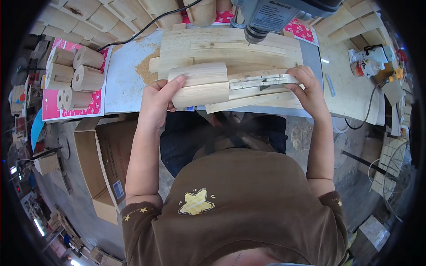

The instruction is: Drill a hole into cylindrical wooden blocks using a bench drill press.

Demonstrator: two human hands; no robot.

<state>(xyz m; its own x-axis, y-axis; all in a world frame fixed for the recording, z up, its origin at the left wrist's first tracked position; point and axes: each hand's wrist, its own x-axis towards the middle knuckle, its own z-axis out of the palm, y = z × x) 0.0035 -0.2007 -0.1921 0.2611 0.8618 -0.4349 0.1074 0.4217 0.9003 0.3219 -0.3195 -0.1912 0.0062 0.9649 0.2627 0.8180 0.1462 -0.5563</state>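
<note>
My left hand (159, 98) is wrapped round the left end of a pale wooden block (199, 84), thumb on top. The block has rounded sides and a lengthwise seam or groove. My right hand (309, 88) pinches the right end of a long, narrow, whitish strip-like piece (262, 81). Its other end meets the right end face of the block; whether it goes inside, I cannot tell. Both are held over wooden boards (248, 48) on the bench, below the chuck (256, 34) of a bench drill (277, 15).
Several hollowed wooden blocks (73, 75) stand at left on a pink sheet (51, 111). More wooden pieces (111, 20) line the back. Sawdust (144, 66) lies beside the boards. At right are a blue pen-like stick (330, 85), white containers (367, 66) and a cable. A cardboard box (91, 168) sits below.
</note>
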